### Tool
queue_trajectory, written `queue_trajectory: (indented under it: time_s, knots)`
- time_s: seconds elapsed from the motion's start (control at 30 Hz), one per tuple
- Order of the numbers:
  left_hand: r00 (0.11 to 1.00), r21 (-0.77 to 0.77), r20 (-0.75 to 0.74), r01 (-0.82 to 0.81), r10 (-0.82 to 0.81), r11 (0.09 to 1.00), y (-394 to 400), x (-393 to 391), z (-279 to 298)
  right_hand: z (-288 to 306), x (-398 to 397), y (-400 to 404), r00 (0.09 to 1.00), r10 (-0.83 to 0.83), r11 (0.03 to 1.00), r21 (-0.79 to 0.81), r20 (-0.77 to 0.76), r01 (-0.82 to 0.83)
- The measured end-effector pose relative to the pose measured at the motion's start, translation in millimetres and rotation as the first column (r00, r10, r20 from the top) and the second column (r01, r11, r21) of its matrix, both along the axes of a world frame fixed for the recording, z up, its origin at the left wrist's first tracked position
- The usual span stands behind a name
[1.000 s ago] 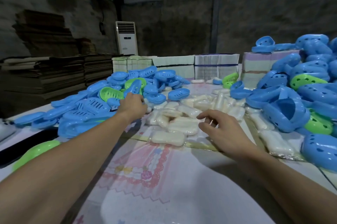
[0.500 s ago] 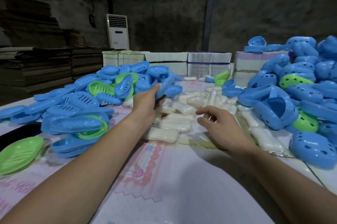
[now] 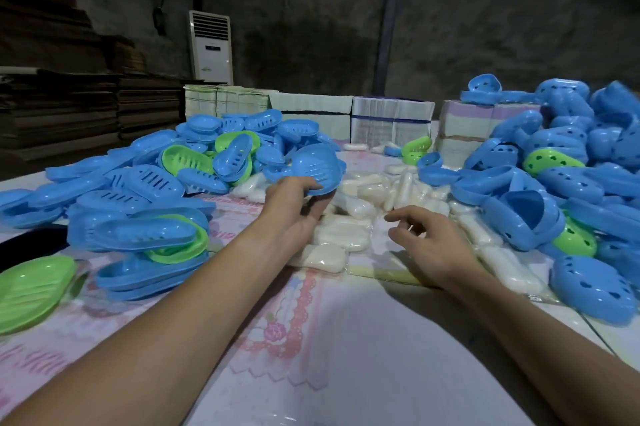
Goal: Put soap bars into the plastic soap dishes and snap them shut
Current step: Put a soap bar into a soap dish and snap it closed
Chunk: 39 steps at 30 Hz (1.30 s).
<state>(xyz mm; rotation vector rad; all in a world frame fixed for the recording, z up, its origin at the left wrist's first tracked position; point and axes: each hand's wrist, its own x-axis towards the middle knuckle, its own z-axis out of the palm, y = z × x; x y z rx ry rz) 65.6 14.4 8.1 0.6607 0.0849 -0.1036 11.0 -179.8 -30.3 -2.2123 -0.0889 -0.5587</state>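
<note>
left hand (image 3: 294,207): grip pinching blue soap dish (image 3: 317,166), raised over soap bars (image 3: 346,228) mid-counter | right hand (image 3: 433,242): grip loosely spread, holding nothing, hovering just right of the bars

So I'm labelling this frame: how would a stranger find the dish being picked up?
Start at the dish pile on the table's left and go to its right edge, by the soap bars. The blue dish there is the only one held in a hand, the left hand.
</note>
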Motion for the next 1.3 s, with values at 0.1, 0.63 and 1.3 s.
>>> queue_trajectory:
  time_s: [0.1, 0.63, 1.3]
  knots:
    - [0.995, -0.126, -0.017, 0.091, -0.094, 0.988, 1.5, -6.7, 2.0, -0.2, -1.7, 3.3, 1.000, -0.023, 0.999, -0.047, -0.001, 0.023]
    - [0.990, -0.160, 0.058, 0.134, -0.126, 0.978, 3.5, -3.9, 6.9, -3.2, 74.2, 48.1, 0.970, -0.244, 0.751, -0.635, -0.008, 0.184]
    - [0.980, -0.013, 0.031, 0.195, -0.195, 0.981, -2.8, -5.0, 3.8, 39.0, 36.7, 32.9, 0.938, -0.103, 0.879, 0.412, -0.331, 0.242]
